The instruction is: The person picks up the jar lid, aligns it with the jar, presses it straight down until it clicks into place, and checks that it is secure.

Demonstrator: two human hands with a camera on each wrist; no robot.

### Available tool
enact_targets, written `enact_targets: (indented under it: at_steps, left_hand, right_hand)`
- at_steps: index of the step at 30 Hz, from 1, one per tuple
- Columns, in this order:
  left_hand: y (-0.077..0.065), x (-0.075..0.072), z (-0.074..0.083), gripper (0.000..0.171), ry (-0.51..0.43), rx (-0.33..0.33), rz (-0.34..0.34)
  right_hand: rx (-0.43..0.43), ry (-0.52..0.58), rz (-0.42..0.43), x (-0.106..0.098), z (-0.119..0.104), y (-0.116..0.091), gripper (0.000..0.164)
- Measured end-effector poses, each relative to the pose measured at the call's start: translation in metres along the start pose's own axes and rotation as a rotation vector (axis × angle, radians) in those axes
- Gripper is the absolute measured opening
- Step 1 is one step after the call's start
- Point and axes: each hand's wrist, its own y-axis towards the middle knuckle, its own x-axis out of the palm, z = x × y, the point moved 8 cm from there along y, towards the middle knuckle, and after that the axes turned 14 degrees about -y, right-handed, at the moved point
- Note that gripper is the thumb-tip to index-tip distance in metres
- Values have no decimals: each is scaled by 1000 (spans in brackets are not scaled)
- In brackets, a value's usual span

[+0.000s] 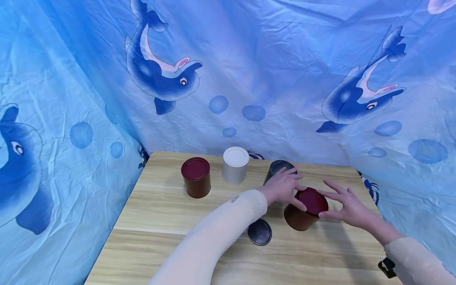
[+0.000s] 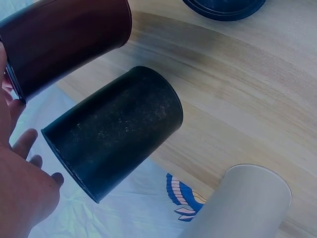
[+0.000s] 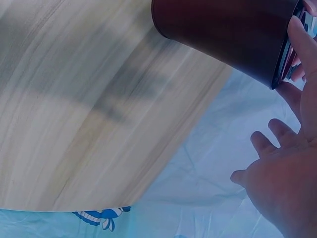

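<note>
A dark red can (image 1: 298, 218) with a red lid (image 1: 313, 202) stands at the right of the table, between both hands. My left hand (image 1: 283, 185) reaches over from the left, its thumb and forefinger spread at the lid's rim. From the other side, my right hand (image 1: 350, 204) has its thumb and forefinger at the same rim, the other fingers spread away. Just behind the left hand is a black can (image 2: 116, 131), partly covered by that hand in the head view. A round black lid (image 1: 259, 232) lies flat beside the left forearm.
Another dark red can (image 1: 198, 185) stands at the back left, its lid on. Right of it is a white can (image 1: 235, 170). The wooden table (image 1: 153, 209) meets a blue dolphin-printed cloth (image 1: 228, 71) at the back and sides.
</note>
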Motion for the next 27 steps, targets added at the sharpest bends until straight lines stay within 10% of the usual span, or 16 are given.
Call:
enact_targets:
  at_steps: [27]
  left_hand:
    - [-8,-4,5,70,48,3,19]
  right_hand:
    - [37,-23,-25,3,-9,2,63]
